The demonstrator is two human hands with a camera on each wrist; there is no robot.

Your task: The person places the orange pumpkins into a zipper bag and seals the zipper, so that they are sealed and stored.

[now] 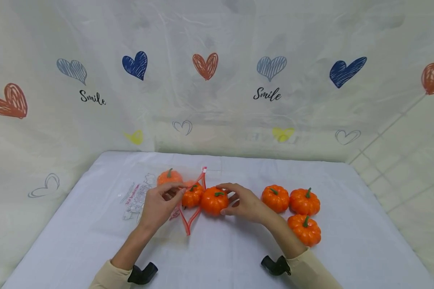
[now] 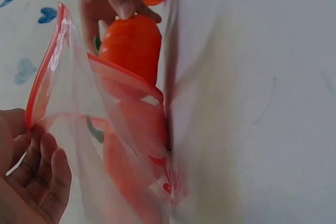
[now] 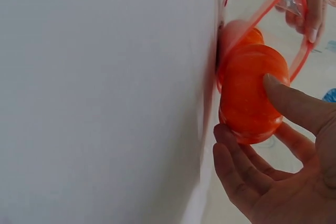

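Note:
A clear zip bag point(image 2: 79, 129) with a red zip edge lies at the left of the table, its mouth spread toward the right. My left hand point(image 1: 163, 202) pinches the upper zip edge between thumb and fingers. Inside the bag is a toy pumpkin point(image 1: 169, 176), orange with a green stem; another pumpkin point(image 1: 192, 196) sits just within the mouth. My right hand point(image 1: 246, 202) holds a third pumpkin point(image 3: 252, 95) between thumb and fingers, right at the bag's opening. In the right wrist view this pumpkin overlaps the red edge.
Three more orange pumpkins point(image 1: 305, 230) stand grouped on the right of the white-covered table point(image 1: 231, 257), beside my right forearm. Behind the table hangs a pale sheet point(image 1: 231, 128) printed with hearts. Black wrist mounts point(image 1: 142, 273) show on both arms.

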